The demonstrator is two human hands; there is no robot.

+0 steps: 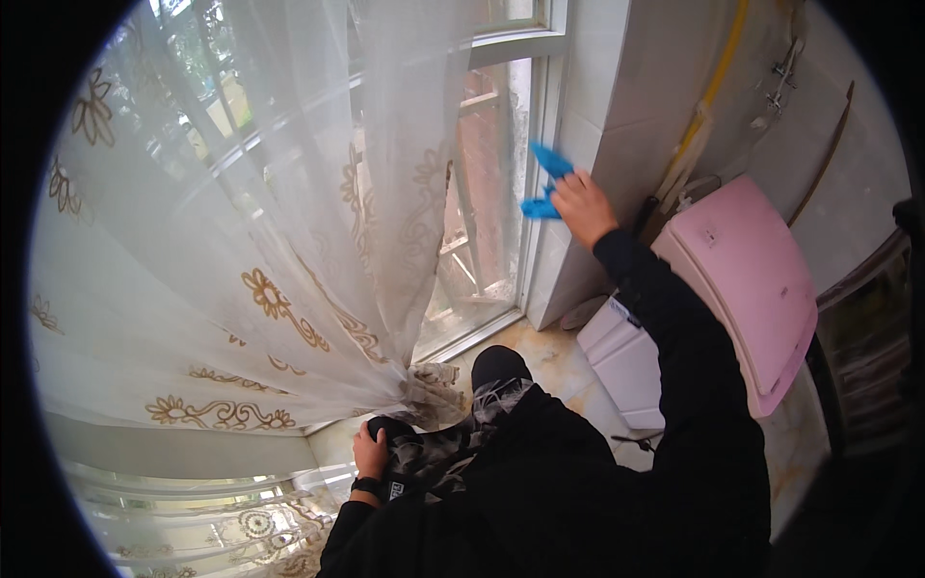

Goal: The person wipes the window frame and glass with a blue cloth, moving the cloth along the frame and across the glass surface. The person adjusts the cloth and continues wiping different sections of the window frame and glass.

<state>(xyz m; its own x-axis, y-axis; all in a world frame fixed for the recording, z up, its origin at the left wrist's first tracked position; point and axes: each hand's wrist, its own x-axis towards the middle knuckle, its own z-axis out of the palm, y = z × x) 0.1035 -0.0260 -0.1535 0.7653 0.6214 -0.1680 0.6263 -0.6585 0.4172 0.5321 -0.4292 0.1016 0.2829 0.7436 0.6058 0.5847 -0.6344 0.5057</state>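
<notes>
A blue cloth point(551, 160) is pinched in my right hand point(584, 208), its two loose ends sticking out to the left, slightly blurred. That hand is raised in front of the white window frame point(547, 137), beside the tiled wall corner; whether the cloth touches the frame I cannot tell. Left of it, the window glass point(485, 188) shows bars and a reddish surface behind it. My left hand point(371, 455), with a black band at the wrist, rests on my left knee point(396, 433) in dark patterned trousers. Nothing separate shows in its fingers.
A sheer white curtain point(289, 217) with brown floral embroidery hangs at the left, gathered near my knees. To the right stands a white bin point(625, 361) beside a pink-lidded container point(744, 274). A yellow pipe point(712, 87) and a tap point(780, 79) are on the wall.
</notes>
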